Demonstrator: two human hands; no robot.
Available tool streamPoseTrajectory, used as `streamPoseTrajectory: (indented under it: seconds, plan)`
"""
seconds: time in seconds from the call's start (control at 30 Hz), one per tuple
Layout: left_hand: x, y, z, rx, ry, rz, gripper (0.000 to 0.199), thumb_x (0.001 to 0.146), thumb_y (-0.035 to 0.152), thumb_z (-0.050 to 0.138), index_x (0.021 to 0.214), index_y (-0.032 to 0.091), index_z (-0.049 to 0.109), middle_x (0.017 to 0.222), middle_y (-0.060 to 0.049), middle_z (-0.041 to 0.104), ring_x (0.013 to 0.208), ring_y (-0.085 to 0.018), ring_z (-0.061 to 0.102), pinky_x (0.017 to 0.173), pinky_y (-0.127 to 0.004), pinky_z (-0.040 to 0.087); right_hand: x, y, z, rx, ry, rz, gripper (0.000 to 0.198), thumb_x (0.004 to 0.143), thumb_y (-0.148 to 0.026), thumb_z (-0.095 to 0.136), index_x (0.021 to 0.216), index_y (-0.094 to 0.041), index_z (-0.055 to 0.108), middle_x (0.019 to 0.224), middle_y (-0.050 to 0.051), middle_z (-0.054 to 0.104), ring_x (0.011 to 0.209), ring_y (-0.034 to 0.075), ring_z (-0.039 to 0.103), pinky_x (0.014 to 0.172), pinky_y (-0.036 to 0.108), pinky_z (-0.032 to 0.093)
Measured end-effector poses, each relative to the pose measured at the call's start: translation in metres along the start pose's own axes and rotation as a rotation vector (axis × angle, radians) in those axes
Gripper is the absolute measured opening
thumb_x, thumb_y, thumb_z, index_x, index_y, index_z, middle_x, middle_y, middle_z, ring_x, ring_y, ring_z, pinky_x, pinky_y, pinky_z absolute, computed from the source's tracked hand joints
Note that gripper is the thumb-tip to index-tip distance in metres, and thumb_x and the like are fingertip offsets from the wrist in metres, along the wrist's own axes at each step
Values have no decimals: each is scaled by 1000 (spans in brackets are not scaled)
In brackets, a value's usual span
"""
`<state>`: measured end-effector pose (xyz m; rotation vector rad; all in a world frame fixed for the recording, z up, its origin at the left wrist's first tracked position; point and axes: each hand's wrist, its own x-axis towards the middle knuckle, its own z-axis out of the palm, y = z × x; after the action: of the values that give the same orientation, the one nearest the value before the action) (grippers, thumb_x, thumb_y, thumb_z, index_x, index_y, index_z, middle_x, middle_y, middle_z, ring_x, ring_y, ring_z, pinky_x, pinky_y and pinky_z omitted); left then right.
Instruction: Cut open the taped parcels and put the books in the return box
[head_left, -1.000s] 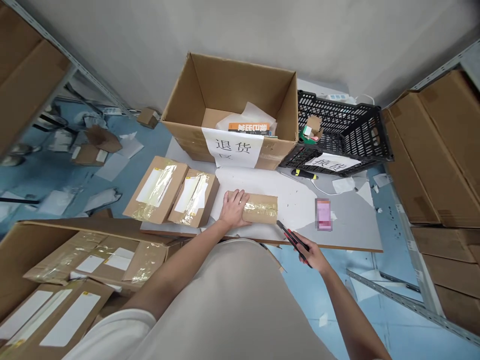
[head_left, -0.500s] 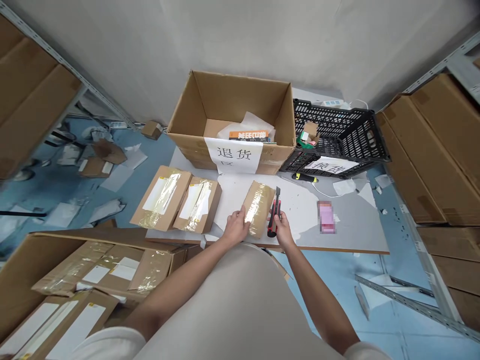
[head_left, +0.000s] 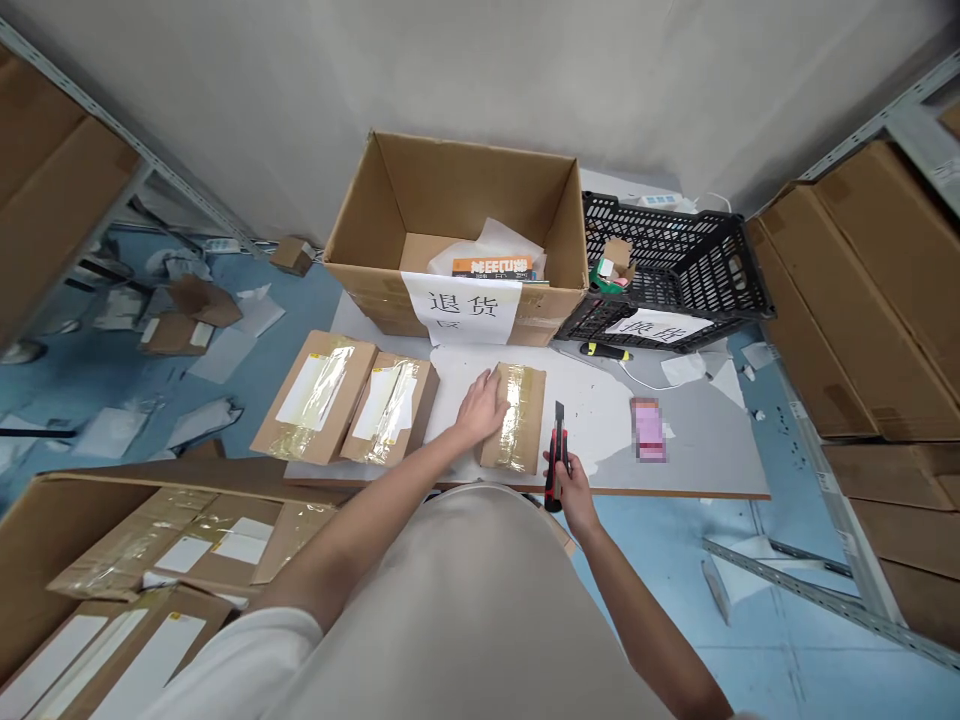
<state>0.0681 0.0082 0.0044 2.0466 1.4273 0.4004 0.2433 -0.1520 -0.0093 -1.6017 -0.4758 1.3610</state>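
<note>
A small taped cardboard box [head_left: 523,420] lies on the table near its front edge, a strip of shiny tape running down its top. My left hand [head_left: 481,407] rests against the box's left side, fingers stretched out towards its far end. To the right of the box, my right hand [head_left: 574,490] grips a red and black utility knife [head_left: 556,462]. The knife's blade points away from me and is apart from the box. Two more taped boxes with white labels, a larger box [head_left: 317,395] and a smaller box [head_left: 391,408], sit side by side at left.
Behind stands a large open carton [head_left: 360,285] with an orange-printed item inside, beside a black plastic crate [head_left: 720,250]. A yellow and black tool [head_left: 606,351] and a blurred pink item [head_left: 649,430] lie at right. Several parcels fill a carton [head_left: 67,490] at lower left.
My left hand has moved forward along the box's left side, fingers now stretched. The box has turned straighter. My right hand and the knife have moved back towards me, away from the box.
</note>
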Motion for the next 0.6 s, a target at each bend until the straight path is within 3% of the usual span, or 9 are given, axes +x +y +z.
streamPoseTrajectory:
  seconds: [0.07,0.13,0.27,0.37,0.5,0.6]
  plan:
    - [32,-3,-3,-14,-21,66,63,81,29,51,138,12,31,145,-16,32,134,-29,31,108,-42,31,-17,7,1,75,19,78,46,69,-54,66,102,-25,52,114,6,63,75,17,65,56,29,51]
    - [55,-9,-5,-36,-84,74,57,79,26,53,133,13,40,138,-14,44,129,-26,39,107,-38,33,-30,9,7,193,6,162,46,68,-53,68,101,-26,51,110,4,64,79,20,67,58,32,53]
    - [63,-19,-5,-42,-90,-6,47,77,26,55,122,13,51,124,-11,57,116,-24,52,102,-34,39,-35,4,19,397,-5,189,42,68,-47,72,96,-25,50,88,1,67,86,22,68,73,37,54]
    - [45,-23,-7,-31,-6,-106,44,80,26,52,122,12,49,122,-13,56,115,-24,52,100,-35,39,-22,-2,14,421,43,117,40,69,-46,72,93,-24,49,84,0,68,88,21,68,80,37,53]
    - [-5,-27,-7,-29,148,-310,39,80,36,53,111,12,50,109,-15,57,107,-26,54,92,-38,43,18,-18,-2,360,102,-34,39,70,-46,71,94,-25,49,94,0,68,92,18,66,84,36,52]
    - [-51,-32,2,-59,127,-405,39,80,49,52,100,16,50,95,-10,58,94,-25,58,82,-39,46,54,-35,-7,279,85,-118,40,70,-47,70,96,-27,48,102,2,67,94,19,65,84,37,52]
